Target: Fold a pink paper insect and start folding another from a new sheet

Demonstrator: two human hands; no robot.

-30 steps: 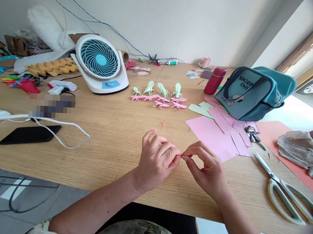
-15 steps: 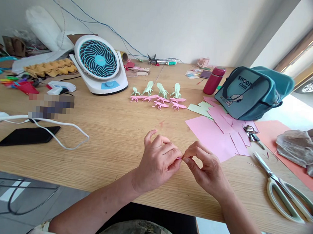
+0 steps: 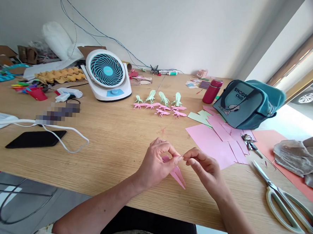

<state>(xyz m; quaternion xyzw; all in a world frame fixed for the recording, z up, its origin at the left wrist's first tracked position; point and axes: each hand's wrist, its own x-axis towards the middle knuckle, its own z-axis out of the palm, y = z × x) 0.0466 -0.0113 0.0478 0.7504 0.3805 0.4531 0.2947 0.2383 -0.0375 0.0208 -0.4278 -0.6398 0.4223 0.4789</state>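
Observation:
My left hand pinches a piece of folded pink paper between thumb and fingers. Two narrow pointed flaps of the paper hang below the hand, and part of it is hidden behind the fingers. My right hand is closed in a pinch, its fingertips meeting those of the left; whatever lies between them is too small to make out. Beyond the hands stand several pink folded paper insects, with several pale green folded paper insects behind them.
Pink paper sheets, green strips, keys and scissors lie to the right. A red flask and teal bag stand behind. At left are a fan, a black phone-like slab and a white cable.
My left hand has turned and its raised fingers have curled in, bringing the pink paper's flaps into view. My right hand stays at the left fingertips. The view has tilted up slightly.

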